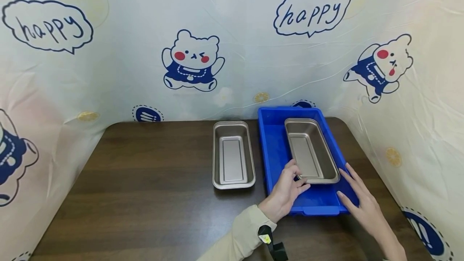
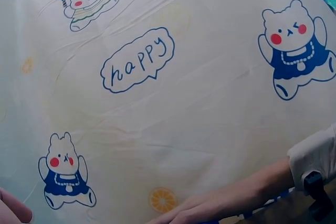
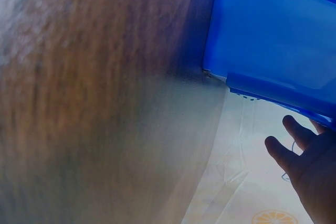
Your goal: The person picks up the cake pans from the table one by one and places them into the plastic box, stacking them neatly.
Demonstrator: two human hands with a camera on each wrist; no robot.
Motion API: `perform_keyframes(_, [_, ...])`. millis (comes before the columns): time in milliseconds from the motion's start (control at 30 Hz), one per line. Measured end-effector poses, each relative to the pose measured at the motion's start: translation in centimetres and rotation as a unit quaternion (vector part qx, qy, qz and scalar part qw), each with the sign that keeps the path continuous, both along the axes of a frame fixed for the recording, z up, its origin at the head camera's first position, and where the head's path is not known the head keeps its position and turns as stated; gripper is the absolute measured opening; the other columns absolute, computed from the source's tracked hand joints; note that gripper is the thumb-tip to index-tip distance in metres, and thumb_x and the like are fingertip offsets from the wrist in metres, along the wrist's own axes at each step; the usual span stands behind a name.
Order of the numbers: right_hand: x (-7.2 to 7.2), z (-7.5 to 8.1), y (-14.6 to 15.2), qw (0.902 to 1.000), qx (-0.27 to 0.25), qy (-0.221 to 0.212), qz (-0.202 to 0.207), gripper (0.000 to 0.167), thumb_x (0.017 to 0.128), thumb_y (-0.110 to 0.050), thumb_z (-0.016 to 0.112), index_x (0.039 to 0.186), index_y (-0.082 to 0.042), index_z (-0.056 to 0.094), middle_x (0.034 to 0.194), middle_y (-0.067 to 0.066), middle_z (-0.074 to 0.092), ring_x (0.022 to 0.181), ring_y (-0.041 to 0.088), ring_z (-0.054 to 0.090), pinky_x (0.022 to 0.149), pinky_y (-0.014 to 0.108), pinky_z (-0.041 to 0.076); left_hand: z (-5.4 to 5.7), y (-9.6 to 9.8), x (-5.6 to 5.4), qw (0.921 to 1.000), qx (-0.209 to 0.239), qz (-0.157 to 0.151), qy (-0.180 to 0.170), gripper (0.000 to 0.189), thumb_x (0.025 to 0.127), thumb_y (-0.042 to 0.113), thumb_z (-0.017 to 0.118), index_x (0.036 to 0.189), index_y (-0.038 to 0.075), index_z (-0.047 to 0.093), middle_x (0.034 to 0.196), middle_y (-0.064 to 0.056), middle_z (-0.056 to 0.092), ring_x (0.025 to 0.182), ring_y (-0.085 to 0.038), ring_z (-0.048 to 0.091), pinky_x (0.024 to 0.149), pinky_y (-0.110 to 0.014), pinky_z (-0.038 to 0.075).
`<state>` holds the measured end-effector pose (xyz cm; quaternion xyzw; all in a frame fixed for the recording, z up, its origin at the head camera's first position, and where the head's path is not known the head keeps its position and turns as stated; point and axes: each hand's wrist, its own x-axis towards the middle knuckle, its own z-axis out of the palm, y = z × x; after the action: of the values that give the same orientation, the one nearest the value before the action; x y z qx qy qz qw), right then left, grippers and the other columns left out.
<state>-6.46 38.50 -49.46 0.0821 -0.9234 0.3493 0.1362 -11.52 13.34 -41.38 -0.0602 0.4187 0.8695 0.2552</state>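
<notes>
You have 2 metal loaf pans and 1 blue tray on the brown table. Inside pan sits within the tray, toward its right wall, slightly skewed; can't tell if its base is flat on the tray floor. Its own floor shows a stepped rectangle. Blue tray floor is visible to its left and on the near side.

Your left hand grips the inside pan at the near-left corner, fingers bent at the rim. Your right hand is unclenched, fingers spread over the tray's right wall, tips near the pan's near-right corner; contact unclear.

Table pan stands upright left of the tray, just beside it, same stepped floor.
</notes>
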Motion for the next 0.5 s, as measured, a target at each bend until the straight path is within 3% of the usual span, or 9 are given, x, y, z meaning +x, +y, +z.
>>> perform_keyframes(133, [0.0, 0.0, 0.0, 1.0, 0.002, 0.002, 0.0, 0.069, 0.1, -0.011, 0.071, 0.163, -0.018, 0.044, 0.175, 0.004, 0.024, 0.15, -0.013, 0.014, 0.123, 0.065, 0.019, -0.2, -0.3, -0.1, 1.0, -0.005, -0.003, 0.007, 0.082, 0.088, 0.004, 0.043, 0.166, -0.004, 0.018, 0.169, -0.032, 0.015, 0.151, -0.057, 0.026, 0.122, -0.061, 0.031])
perform_keyframes(300, [0.0, 0.0, 0.0, 1.0, -0.005, -0.001, 0.003, 0.069, 0.1, -0.011, 0.071, 0.163, -0.018, 0.044, 0.175, 0.003, 0.023, 0.149, -0.014, 0.014, 0.115, 0.079, 0.02, -0.3, -1.2, -0.2, 0.9996, -0.005, -0.013, 0.023, 0.081, 0.089, 0.005, 0.043, 0.166, -0.005, 0.018, 0.171, -0.029, 0.016, 0.151, -0.057, 0.026, 0.122, -0.061, 0.031])
perform_keyframes(500, [0.0, 0.1, 0.0, 1.0, -0.007, -0.002, 0.003, 0.069, 0.1, -0.011, 0.071, 0.163, -0.018, 0.044, 0.175, 0.004, 0.023, 0.149, -0.014, 0.013, 0.112, 0.083, 0.021, -0.4, -2.9, -0.4, 0.9987, 0.01, -0.03, 0.041, 0.078, 0.092, 0.006, 0.041, 0.165, -0.007, 0.017, 0.172, -0.029, 0.016, 0.15, -0.057, 0.029, 0.123, -0.06, 0.03])
